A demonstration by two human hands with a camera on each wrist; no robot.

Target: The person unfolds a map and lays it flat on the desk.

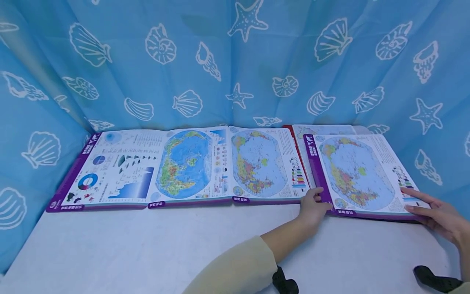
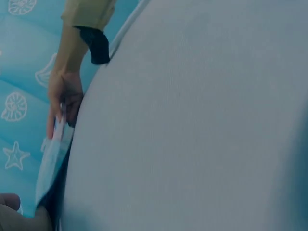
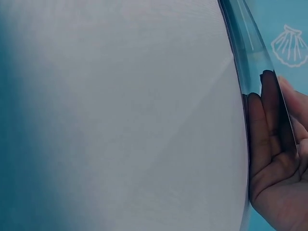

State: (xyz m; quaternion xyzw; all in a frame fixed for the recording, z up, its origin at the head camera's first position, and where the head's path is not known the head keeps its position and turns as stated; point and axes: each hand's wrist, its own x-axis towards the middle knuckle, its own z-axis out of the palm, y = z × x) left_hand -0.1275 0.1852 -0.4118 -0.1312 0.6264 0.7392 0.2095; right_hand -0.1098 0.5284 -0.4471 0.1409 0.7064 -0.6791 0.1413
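Observation:
At the right of the head view lies a purple-bordered world map sheet [image 1: 361,175] on top of another map with a red edge [image 1: 290,130]. My left hand [image 1: 312,206] pinches its lower left corner. The right hand [image 1: 442,214] grips the lower right corner, with fingers on top and others under the edge. In the right wrist view, fingers of the right hand [image 3: 276,159] show at the underside of the dark, glossy sheet edge [image 3: 248,43]. In the left wrist view, the sheet [image 2: 53,154] spans between both hands, the left hand [image 2: 21,219] mostly cut off.
Further purple-bordered map panels [image 1: 191,163] lie in a row to the left, showing charts and world maps. A white table [image 1: 147,249] carries everything. Behind it hangs a blue curtain [image 1: 220,61] with shell prints. Black wrist straps [image 1: 437,279] show at the bottom.

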